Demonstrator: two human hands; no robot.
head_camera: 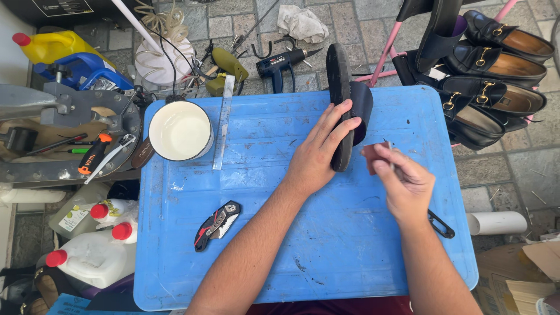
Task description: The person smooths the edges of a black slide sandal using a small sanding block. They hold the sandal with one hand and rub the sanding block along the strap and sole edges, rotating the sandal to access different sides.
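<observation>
On a blue table [245,256], the left hand [318,154] steadies a black slide sandal [344,87] on edge, fingers wrapped around it, while the right hand [405,181] pinches a thin tool [392,156].

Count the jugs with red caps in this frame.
4. A yellow jug lies top left beside the blue tool. Three white jugs stand bottom left of the blue table: one, one, one. Others may be hidden.
</observation>
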